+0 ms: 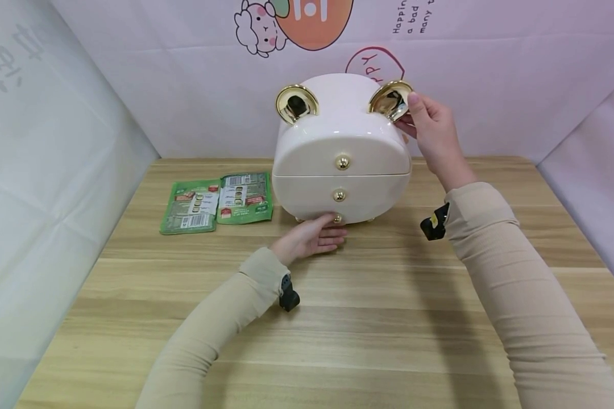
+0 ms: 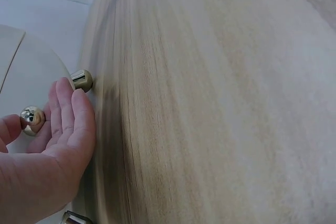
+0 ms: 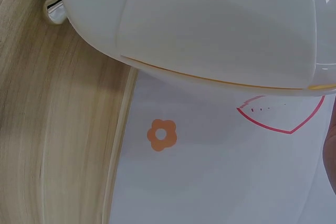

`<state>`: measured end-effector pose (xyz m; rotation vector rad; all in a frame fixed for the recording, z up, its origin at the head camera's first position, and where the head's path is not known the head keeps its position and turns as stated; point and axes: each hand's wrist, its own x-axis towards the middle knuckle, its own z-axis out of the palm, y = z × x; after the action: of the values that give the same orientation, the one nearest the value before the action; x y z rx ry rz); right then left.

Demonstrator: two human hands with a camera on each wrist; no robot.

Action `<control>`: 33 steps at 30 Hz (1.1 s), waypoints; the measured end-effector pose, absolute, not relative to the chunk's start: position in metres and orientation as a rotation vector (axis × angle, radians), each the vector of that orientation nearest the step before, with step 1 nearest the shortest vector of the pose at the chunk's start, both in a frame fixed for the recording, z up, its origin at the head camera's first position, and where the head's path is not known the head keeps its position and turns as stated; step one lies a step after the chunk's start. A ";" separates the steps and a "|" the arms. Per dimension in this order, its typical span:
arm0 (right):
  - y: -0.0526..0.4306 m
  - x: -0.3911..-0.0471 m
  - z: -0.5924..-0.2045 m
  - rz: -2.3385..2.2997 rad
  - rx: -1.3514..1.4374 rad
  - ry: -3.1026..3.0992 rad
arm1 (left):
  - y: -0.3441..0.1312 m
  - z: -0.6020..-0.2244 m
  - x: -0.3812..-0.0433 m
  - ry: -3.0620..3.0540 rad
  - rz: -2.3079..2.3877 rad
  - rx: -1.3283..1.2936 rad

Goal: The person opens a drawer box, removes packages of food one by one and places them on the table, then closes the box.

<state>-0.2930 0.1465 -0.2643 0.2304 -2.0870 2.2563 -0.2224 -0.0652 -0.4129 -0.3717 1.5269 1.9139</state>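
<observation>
A glossy white storage box point(image 1: 307, 150) with rounded sides stands on the wooden table against the back sheet. Three gold knobs run down its front, and gold ears rise from its top. My left hand point(image 1: 309, 238) pinches the lowest knob point(image 2: 32, 119) between thumb and index finger, its other fingers extended below. With thumb in front and fingers behind, my right hand point(image 1: 436, 130) grips the right gold ear point(image 1: 385, 104). Only a sliver of that hand shows at the right wrist view's edge. The left gold ear point(image 1: 297, 104) is untouched.
Two green packets point(image 1: 191, 207) point(image 1: 245, 199) lie side by side on the table point(image 1: 348, 318), left of the box. White printed sheets point(image 1: 194, 85) hang behind and at both sides. Short gold feet point(image 3: 54, 9) hold the box off the tabletop.
</observation>
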 end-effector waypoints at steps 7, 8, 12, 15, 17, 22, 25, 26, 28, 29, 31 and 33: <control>0.147 -0.294 -0.265 2.246 0.248 -2.090 | -0.064 -0.413 -0.225 1.481 1.940 -0.368; 0.147 -0.294 -0.265 2.234 0.256 -2.096 | -0.064 -0.413 -0.225 1.474 1.943 -0.363; 0.148 -0.295 -0.266 2.225 0.266 -2.098 | -0.061 -0.412 -0.226 1.461 1.944 -0.352; 0.148 -0.294 -0.265 2.204 0.266 -2.119 | -0.059 -0.413 -0.226 1.474 1.938 -0.361; 0.148 -0.294 -0.265 2.196 0.263 -2.130 | -0.058 -0.413 -0.225 1.476 1.947 -0.369; 0.148 -0.294 -0.264 2.219 0.251 -2.129 | -0.058 -0.413 -0.224 1.461 1.973 -0.378; 0.147 -0.293 -0.263 2.254 0.235 -2.112 | -0.059 -0.413 -0.223 1.451 1.974 -0.380; 0.147 -0.293 -0.263 2.252 0.233 -2.113 | -0.059 -0.413 -0.222 1.448 1.973 -0.383; 0.146 -0.293 -0.263 2.261 0.231 -2.105 | -0.059 -0.413 -0.222 1.441 1.972 -0.389; 0.147 -0.293 -0.263 2.265 0.231 -2.101 | -0.059 -0.413 -0.221 1.444 1.968 -0.391; 0.147 -0.293 -0.263 2.269 0.234 -2.091 | -0.059 -0.413 -0.221 1.438 1.964 -0.400; 0.147 -0.293 -0.263 2.283 0.231 -2.080 | -0.059 -0.413 -0.221 1.431 1.961 -0.406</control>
<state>-0.2926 0.1473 -0.2625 0.2309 -2.0804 2.2832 -0.2207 -0.0587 -0.4128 -0.4056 1.4308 1.9614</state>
